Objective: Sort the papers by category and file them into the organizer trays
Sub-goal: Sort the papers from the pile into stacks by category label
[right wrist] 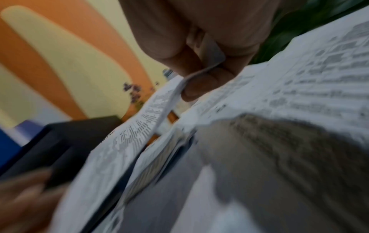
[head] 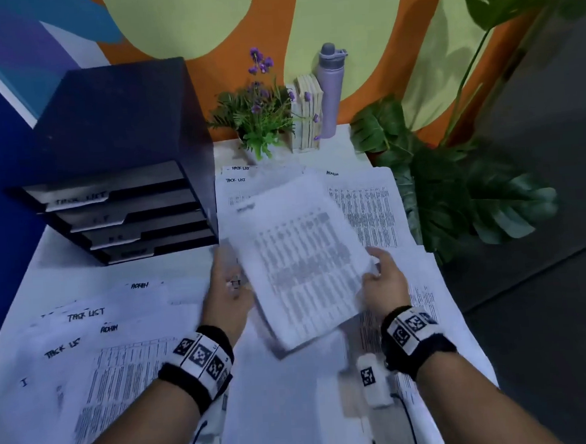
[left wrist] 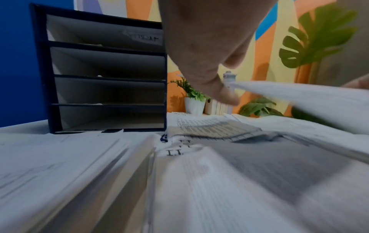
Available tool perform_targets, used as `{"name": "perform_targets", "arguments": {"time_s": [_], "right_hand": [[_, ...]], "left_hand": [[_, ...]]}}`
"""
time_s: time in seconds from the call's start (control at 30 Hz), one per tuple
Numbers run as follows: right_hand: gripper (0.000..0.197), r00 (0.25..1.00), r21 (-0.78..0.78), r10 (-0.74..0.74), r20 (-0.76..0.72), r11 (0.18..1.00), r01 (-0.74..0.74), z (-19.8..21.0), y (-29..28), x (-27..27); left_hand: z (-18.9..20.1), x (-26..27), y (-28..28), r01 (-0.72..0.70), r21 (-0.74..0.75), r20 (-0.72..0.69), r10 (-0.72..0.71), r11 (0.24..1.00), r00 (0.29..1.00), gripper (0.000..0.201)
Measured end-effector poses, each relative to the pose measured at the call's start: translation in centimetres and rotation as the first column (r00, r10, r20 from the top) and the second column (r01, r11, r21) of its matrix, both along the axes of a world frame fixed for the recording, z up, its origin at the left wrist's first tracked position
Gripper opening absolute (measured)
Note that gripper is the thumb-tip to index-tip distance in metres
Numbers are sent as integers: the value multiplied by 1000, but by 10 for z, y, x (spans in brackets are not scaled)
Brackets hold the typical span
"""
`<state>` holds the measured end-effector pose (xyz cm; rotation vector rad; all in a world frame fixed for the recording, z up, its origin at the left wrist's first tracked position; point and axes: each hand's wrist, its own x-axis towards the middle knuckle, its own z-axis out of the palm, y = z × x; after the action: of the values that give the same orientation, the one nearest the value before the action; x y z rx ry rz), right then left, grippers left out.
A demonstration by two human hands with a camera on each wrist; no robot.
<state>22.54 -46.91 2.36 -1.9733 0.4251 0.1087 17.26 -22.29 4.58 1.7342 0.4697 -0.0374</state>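
Observation:
A printed sheet of table rows (head: 301, 262) (left wrist: 299, 97) (right wrist: 139, 130) hangs tilted above the paper-covered table. My right hand (head: 384, 278) (right wrist: 199, 75) pinches its right edge between thumb and fingers. My left hand (head: 228, 284) (left wrist: 209, 63) lies along the sheet's left edge with fairly straight fingers that touch it. The dark blue organizer (head: 116, 157) (left wrist: 103, 74) stands at the back left with several stacked grey trays. Its top tray (head: 81, 199) is labelled TASK LIST. The lower labels are blurred.
Loose papers (head: 84, 315) headed TASK LIST and ADMIN cover the table. A potted flower (head: 261, 120), a row of books (head: 309, 114) and a lilac bottle (head: 329, 89) stand at the back. A big leafy plant (head: 454, 184) crowds the table's right edge.

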Motion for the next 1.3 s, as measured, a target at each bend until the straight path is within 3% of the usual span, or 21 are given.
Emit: {"name": "perform_targets", "arguments": {"time_s": [0.1, 0.17, 0.37, 0.43, 0.5, 0.57, 0.67, 0.73, 0.8, 0.9, 1.3], "right_hand": [[47, 980, -31, -197, 21, 980, 198, -3, -38, 42], [48, 964, -40, -263, 29, 964, 264, -12, -56, 65], [51, 969, -118, -243, 42, 962, 247, -25, -75, 107], [59, 975, -138, -218, 30, 966, 220, -27, -77, 115], [64, 982, -281, -188, 31, 941, 189, -26, -79, 120], [64, 994, -468, -111, 15, 877, 105, -21, -76, 117], [47, 986, -541, 167, -8, 829, -145, -20, -57, 93], [39, 923, -583, 377, -76, 734, -348, -26, -41, 63], [47, 852, -640, 487, -194, 595, -486, -33, -30, 30], [68, 785, -629, 507, -356, 491, -602, -41, -28, -7], [63, 768, -595, 467, -438, 489, -637, -42, -45, -47]], "left_hand": [[-22, -6, -6, 188, 195, -155, -159, 963, 975, 65], [-37, -12, -9, 351, 341, -264, -269, 872, 926, 63], [-61, -25, -22, 617, 508, -507, -371, 601, 778, 73], [-65, -26, -24, 674, 498, -572, -377, 546, 728, 77], [-67, -26, -24, 707, 490, -608, -381, 510, 697, 79], [-70, -27, -22, 722, 496, -622, -382, 483, 683, 79], [-72, -31, -24, 733, 500, -634, -382, 460, 672, 82], [-71, -36, -29, 751, 491, -653, -385, 442, 653, 87], [-69, -45, -34, 780, 468, -675, -403, 415, 619, 92], [-70, -54, -35, 815, 451, -700, -422, 364, 576, 97], [-64, -64, -24, 818, 437, -667, -475, 375, 574, 94]]}}
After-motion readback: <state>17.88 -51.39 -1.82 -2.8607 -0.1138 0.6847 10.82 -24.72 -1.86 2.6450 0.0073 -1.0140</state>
